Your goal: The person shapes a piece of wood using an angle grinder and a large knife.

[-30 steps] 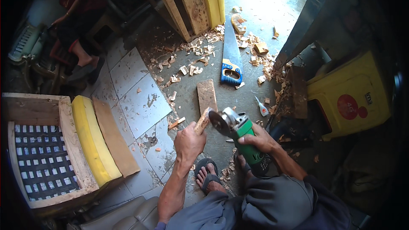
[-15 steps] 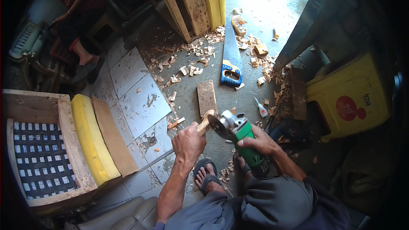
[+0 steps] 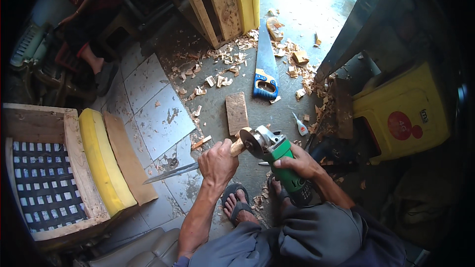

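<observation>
My left hand (image 3: 217, 163) is closed around a knife (image 3: 170, 173) with a pale wooden handle. Its long narrow blade points left out of my fist, over the floor tiles. The handle's end sticks out on the other side, right by the disc of a green angle grinder (image 3: 284, 160). I cannot tell whether disc and handle touch. My right hand (image 3: 303, 162) grips the grinder's body, with the disc turned toward my left hand. Just beyond, a wooden block (image 3: 236, 113) lies on the floor.
A handsaw (image 3: 267, 64) with a blue handle lies ahead among wood chips (image 3: 225, 59). Right of the block are a small white bottle (image 3: 300, 126) and a yellow container (image 3: 410, 113). A wooden frame with woven straps (image 3: 74, 158) stands at left; a person (image 3: 94, 15) sits behind.
The knife has turned, so its blade now shows to the left of my fist. Both hands stay almost in place, and the view has shifted slightly.
</observation>
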A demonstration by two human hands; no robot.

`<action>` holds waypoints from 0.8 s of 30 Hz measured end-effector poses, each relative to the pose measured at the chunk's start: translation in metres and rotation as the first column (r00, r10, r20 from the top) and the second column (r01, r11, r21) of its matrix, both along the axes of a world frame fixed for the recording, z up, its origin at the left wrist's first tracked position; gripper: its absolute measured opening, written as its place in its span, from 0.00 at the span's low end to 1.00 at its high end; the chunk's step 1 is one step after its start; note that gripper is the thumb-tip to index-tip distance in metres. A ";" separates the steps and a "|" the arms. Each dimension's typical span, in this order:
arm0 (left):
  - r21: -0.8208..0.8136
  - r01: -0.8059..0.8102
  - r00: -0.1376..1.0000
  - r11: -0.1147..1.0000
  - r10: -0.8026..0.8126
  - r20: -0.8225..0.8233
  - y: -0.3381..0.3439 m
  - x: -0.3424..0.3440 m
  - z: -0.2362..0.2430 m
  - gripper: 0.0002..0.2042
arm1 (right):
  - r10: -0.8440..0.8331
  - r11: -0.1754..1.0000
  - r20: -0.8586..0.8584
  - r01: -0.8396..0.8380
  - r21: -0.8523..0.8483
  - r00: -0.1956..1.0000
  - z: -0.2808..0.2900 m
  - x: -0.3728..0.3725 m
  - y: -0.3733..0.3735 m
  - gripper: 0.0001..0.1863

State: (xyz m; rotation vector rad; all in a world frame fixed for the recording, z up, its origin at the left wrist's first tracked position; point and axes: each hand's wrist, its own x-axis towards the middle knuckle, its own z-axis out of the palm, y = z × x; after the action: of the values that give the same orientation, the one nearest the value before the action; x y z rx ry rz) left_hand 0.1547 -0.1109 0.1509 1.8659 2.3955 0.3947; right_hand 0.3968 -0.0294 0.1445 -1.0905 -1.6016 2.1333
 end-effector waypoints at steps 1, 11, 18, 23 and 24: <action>0.018 0.006 1.000 1.000 -0.006 0.003 0.001 -0.002 -0.002 0.03 | 0.009 0.999 -0.009 -0.009 0.031 1.000 0.001 -0.001 -0.002 0.33; 0.100 0.067 0.997 0.993 -0.061 -0.057 0.003 -0.001 -0.008 0.05 | -0.023 0.991 0.065 0.031 -0.127 0.998 0.003 0.004 0.007 0.35; 0.102 0.062 0.997 0.993 -0.057 -0.049 0.004 -0.003 -0.009 0.05 | -0.052 0.987 0.077 0.063 -0.145 0.996 0.010 0.001 0.009 0.34; 0.085 0.034 0.999 0.996 -0.034 0.001 0.003 -0.003 -0.007 0.06 | -0.036 0.996 0.014 0.034 0.078 0.999 0.001 0.003 0.000 0.32; 0.096 0.040 0.999 0.995 -0.040 -0.004 0.002 -0.003 -0.008 0.07 | -0.040 0.999 0.027 0.040 0.034 0.999 0.000 0.004 0.004 0.33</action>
State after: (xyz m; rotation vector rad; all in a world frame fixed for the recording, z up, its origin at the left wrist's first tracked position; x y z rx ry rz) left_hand 0.1514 -0.1086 0.1425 1.9513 2.3763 0.5140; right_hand 0.4007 -0.0258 0.1446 -1.1367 -1.6081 2.0672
